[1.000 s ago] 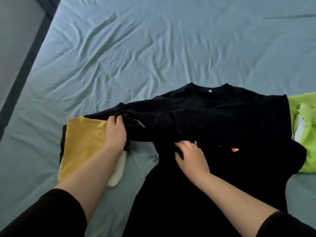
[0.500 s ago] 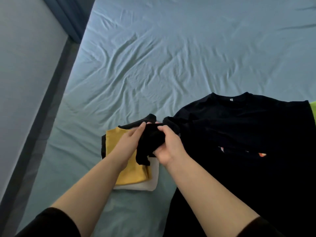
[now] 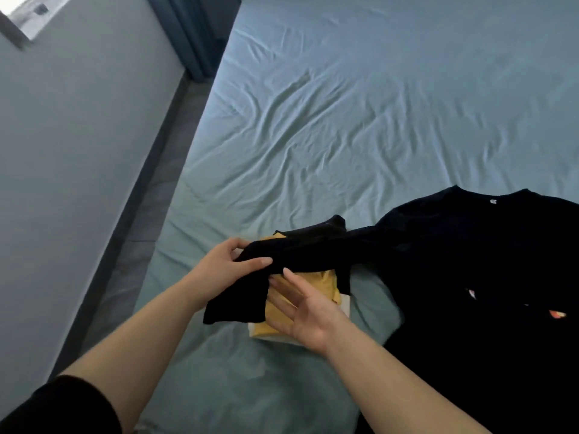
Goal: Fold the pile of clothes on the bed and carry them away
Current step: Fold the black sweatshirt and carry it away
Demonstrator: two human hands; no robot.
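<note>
Pinching the sleeve point(image 3: 313, 253), the left hand point(image 3: 219, 274) stretches it straight, probably for folding; the right hand point(image 3: 302, 311) hovers beneath, fingers spread, holding nothing.

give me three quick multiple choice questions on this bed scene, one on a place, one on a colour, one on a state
1. The yellow garment lies:
A on the floor
B on a white garment
C on a pillow

2. The sleeve held by the left hand is:
A green
B red
C black

3. The right hand is:
A open
B a fist
C curled round a hanger

Key:
1 B, a white edge shows beneath the yellow.
2 C, it is as dark as the black shirt it joins.
3 A, the palm faces up with the fingers straight.
</note>
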